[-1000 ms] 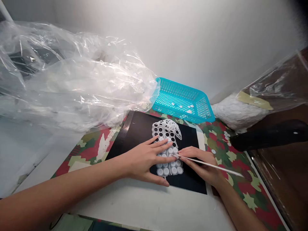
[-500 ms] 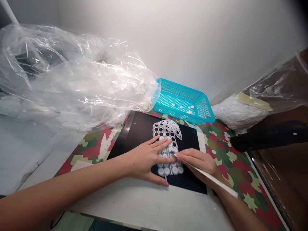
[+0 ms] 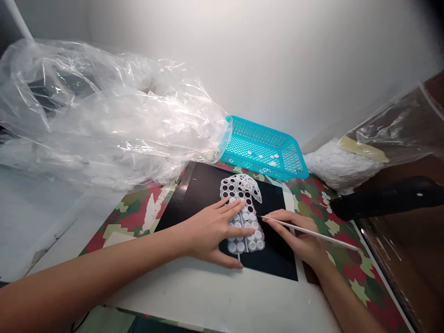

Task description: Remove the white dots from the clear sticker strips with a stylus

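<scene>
We see a white sheet (image 3: 247, 216) lying on a black mat (image 3: 274, 203), with discs (image 3: 252, 245) set in its nearer part and open holes showing dark at its farther end. The left hand (image 3: 211, 231) lies across the sheet, its fingers spread wide. The right hand (image 3: 301, 231) pinches a thin white stick (image 3: 312, 232) between its fingers; we cannot tell whether the tip touches the sheet's right edge. Beyond the mat, we note a blue basket (image 3: 267, 171) on the patterned tabletop (image 3: 357, 268), a clear bag (image 3: 138, 120) to its left.
</scene>
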Action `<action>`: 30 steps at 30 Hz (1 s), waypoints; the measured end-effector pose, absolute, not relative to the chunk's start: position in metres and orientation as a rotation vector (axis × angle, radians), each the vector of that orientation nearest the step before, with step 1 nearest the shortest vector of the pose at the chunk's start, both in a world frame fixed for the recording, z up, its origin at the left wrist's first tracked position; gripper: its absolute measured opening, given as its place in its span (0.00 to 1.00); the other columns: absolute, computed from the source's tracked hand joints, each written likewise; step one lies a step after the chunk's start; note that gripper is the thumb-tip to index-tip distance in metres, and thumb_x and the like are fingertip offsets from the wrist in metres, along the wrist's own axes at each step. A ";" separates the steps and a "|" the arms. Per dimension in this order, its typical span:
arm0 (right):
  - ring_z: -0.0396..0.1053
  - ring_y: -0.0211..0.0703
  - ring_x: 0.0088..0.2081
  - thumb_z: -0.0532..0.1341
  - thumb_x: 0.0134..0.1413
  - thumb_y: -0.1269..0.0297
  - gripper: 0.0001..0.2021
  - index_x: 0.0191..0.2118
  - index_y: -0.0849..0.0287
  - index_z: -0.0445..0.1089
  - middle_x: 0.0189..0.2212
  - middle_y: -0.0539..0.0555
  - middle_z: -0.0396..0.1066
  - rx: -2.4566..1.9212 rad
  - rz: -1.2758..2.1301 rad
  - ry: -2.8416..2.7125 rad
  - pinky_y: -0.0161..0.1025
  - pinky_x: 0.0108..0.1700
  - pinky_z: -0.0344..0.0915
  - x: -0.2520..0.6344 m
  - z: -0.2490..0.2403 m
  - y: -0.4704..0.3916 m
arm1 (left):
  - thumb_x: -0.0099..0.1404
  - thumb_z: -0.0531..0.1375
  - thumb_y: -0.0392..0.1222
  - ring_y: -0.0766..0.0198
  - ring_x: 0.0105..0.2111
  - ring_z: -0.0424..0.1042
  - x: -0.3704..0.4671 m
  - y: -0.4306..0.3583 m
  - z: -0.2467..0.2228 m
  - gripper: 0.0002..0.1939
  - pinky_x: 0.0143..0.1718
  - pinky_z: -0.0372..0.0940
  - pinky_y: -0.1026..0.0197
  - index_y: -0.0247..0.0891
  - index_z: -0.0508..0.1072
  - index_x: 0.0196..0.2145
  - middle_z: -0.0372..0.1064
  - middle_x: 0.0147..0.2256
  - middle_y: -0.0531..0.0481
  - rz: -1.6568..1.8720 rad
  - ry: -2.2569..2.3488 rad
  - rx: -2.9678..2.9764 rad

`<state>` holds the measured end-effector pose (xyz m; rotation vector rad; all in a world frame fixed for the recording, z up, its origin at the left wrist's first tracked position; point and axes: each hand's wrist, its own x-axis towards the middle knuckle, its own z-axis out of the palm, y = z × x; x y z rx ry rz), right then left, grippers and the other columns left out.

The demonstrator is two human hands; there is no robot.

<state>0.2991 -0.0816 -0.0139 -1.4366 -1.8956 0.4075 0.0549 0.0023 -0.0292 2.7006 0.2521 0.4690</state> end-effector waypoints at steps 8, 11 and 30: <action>0.74 0.41 0.35 0.62 0.57 0.68 0.05 0.37 0.54 0.75 0.33 0.51 0.77 -1.445 0.551 -1.770 0.34 0.35 0.70 0.306 -0.018 -0.088 | 0.60 0.54 0.59 0.48 0.61 0.55 0.068 -0.006 -0.025 0.28 0.62 0.44 0.44 0.40 0.70 0.52 0.56 0.61 0.41 0.549 0.355 2.699; 0.73 0.41 0.36 0.61 0.57 0.69 0.06 0.38 0.55 0.75 0.35 0.52 0.77 -1.381 0.610 -1.837 0.35 0.37 0.69 0.302 -0.016 -0.085 | 0.60 0.53 0.65 0.45 0.64 0.47 0.069 -0.004 -0.026 0.34 0.62 0.39 0.39 0.45 0.63 0.59 0.49 0.64 0.42 0.416 0.357 2.725; 0.74 0.42 0.35 0.60 0.59 0.69 0.07 0.39 0.55 0.75 0.33 0.53 0.77 -1.262 0.575 -1.961 0.36 0.36 0.71 0.301 -0.013 -0.083 | 0.55 0.56 0.69 0.38 0.64 0.40 0.067 0.000 -0.026 0.40 0.61 0.37 0.34 0.48 0.60 0.60 0.43 0.65 0.39 0.317 0.306 2.709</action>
